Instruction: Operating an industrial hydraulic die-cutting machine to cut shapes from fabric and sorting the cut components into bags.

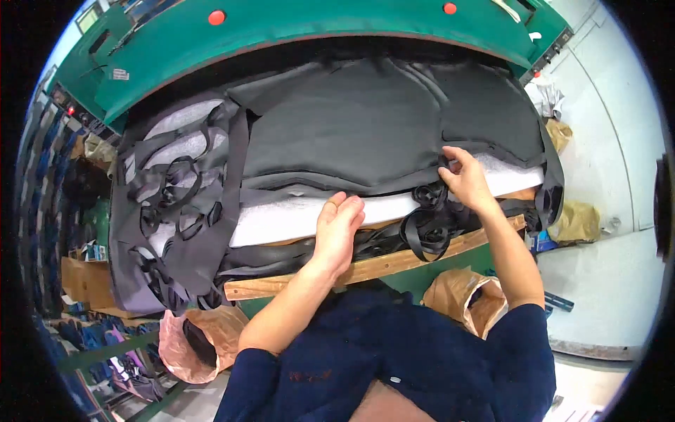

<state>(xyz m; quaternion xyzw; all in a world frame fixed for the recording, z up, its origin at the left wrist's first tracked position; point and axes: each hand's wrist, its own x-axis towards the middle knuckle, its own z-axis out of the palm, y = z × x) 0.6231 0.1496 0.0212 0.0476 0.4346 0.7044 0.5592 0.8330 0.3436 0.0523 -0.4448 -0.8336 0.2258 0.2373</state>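
A large smooth black sheet [344, 119] lies over white padding [394, 208] on the work surface. My left hand [336, 232] is at the sheet's near edge, with its fingers stretched out and nothing seen in them. Farther right, my right hand [467, 178] is closed, thumb and fingertips around a bit of black material at the sheet's edge; whether this is the sheet or a strip is hard to see. Just below it hangs a loose coil of black strip [427, 235]. Cut black pieces with curled strips [184, 176] are heaped at the left.
A green machine beam [316, 22] with red buttons spans the far side. Along the near edge runs a wooden bar [380, 266]. Open paper bags stand at the lower left [204, 344] and lower right [467, 299]. A yellowish bag [575, 224] sits at the right.
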